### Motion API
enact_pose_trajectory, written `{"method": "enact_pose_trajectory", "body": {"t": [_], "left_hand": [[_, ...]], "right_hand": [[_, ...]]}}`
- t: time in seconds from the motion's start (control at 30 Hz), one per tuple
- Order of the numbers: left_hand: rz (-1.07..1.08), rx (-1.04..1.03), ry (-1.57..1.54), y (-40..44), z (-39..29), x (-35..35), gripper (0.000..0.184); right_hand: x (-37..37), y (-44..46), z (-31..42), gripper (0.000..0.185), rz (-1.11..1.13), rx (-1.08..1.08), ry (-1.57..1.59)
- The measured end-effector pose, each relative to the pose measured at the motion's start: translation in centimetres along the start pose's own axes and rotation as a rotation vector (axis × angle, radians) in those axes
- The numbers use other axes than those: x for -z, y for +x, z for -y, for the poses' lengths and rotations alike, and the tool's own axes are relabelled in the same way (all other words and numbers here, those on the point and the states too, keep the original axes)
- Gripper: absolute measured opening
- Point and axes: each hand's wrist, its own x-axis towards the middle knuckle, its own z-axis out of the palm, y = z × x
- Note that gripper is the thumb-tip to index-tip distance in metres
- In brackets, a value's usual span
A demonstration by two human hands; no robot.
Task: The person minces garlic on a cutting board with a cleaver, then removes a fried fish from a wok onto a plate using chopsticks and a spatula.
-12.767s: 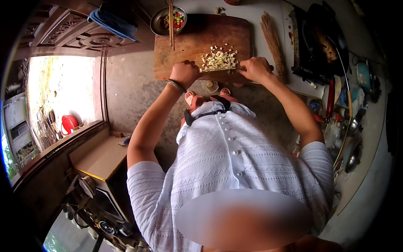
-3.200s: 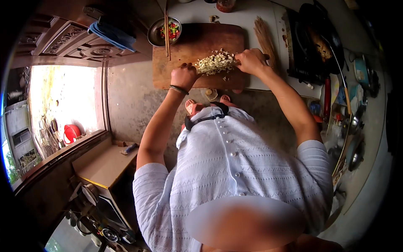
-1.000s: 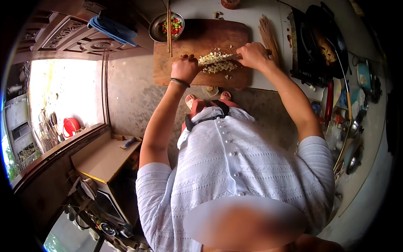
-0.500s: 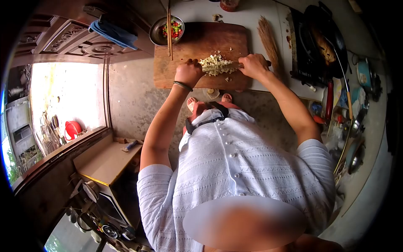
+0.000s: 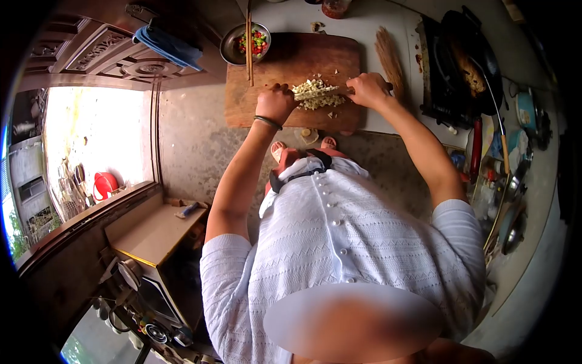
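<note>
A knife (image 5: 320, 93) lies across a heap of chopped pale pieces (image 5: 316, 102) on the wooden cutting board (image 5: 273, 73). My right hand (image 5: 368, 90) is closed round the knife's handle at the right. At the other end of the blade, my left hand (image 5: 277, 103) is closed on the knife's tip end, a dark band on its wrist. Pale pieces show on both sides of the blade. Over the board's upper left edge stands a metal bowl (image 5: 228, 46) of chopped red and green pieces, with chopsticks (image 5: 248, 57) across it.
A straw brush (image 5: 390, 60) lies right of the board. Beyond it stands a black stove with a wok (image 5: 458, 45) holding brown food and a ladle. A jar (image 5: 335, 8) is at the top. Below left is a cabinet (image 5: 148, 233); a blue cloth (image 5: 167, 47) hangs above.
Since the earliest frame, the knife has moved from the heap's near edge to across its middle, and the pieces look finer. Both hands have kept hold of it.
</note>
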Motion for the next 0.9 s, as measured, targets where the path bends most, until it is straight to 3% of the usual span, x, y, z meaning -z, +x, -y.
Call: {"method": "enact_pose_trajectory", "body": {"t": [0.13, 0.2, 0.37, 0.47, 0.6, 0.9], "left_hand": [[-0.067, 0.104, -0.016, -0.5, 0.8, 1.7, 0.035], [0.012, 0.160, -0.011, 0.2, 1.3, 2.3, 0.039], [0.009, 0.154, -0.014, 0.4, 0.5, 0.7, 0.042], [-0.059, 0.053, -0.071, -0.5, -0.3, 0.8, 0.041], [-0.005, -0.097, -0.088, -0.5, -0.3, 0.6, 0.033], [0.006, -0.156, 0.020, 0.2, -1.6, 0.1, 0.032]], "right_hand": [[2.5, 1.3, 1.1, 0.013, -0.036, 0.069, -0.026], [4.1, 2.9, 1.8, 0.014, -0.054, 0.085, -0.012], [2.4, 2.8, 0.2, 0.017, -0.030, 0.120, -0.021], [0.8, -1.0, -0.4, 0.019, 0.058, 0.053, 0.035], [2.7, -4.7, 2.6, 0.018, 0.009, -0.070, 0.021], [-1.3, -4.8, 0.4, 0.017, 0.004, -0.123, 0.131]]}}
